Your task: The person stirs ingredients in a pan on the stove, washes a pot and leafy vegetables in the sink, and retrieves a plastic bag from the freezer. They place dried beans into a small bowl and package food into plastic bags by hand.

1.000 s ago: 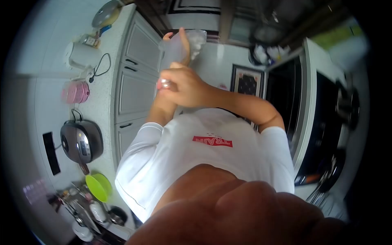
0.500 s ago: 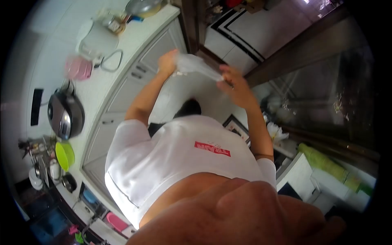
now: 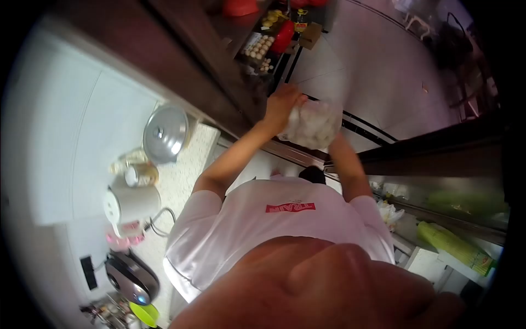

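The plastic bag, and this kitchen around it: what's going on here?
A person in a white shirt has a see-through plastic bag of pale lumps out in front of them. The left hand holds its left edge; the right forearm runs up to its other side, where the bag hides the grip. Left of them, a round metal lid sits by the counter's end.

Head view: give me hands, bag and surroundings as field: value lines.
bag: translucent plastic, pale lumpy contents, too unclear to identify
left hand: holding the bag at its upper left
right hand: mostly hidden behind the bag, grip cannot be told
counter, picture left: round metal lid, rice cooker, green bowl
picture top: eggs, brown carton
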A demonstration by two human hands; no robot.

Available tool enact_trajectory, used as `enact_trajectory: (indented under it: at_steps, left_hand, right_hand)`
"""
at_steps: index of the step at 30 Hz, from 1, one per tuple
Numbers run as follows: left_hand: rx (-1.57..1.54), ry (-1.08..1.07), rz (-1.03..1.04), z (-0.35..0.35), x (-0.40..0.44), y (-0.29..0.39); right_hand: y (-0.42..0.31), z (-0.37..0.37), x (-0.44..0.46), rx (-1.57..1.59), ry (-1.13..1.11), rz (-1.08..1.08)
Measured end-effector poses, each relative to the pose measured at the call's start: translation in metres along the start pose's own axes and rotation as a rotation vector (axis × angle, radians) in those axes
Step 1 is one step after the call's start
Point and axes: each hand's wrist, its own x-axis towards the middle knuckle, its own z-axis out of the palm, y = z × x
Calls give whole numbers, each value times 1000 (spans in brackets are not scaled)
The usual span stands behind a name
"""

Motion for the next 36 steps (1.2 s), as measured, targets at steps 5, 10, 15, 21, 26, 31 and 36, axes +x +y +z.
enact_trajectory:
  at_steps: [5,10,15,21,26,31,36]
  left_hand:
    - [61,-179,-191,55,75,-77]
    - [-338,75,-524,157,165,-185]
    - [-1371,122,-822,242,262,-274]
    - [-1734,255,-1081,326,385,-304]
    - [-1552,-109,-951,384,472,-314]
    - [-839,-482,-709,472,592,-325]
    - [-957,-874,-837,557,708,-330]
  right_hand:
    - [-144,-110,-22,-112,231,-24]
    - [-188,-174,24,-672,387,-259]
    - [-218,-224,73,-717,616,-472]
    - [-271,-334,108,-770,765,-738]
    - [-297,-451,117,-592,741,-622]
    - [-303,-616,135,-492,1164,-558]
    - [-322,-751,122,-327,1483,-387]
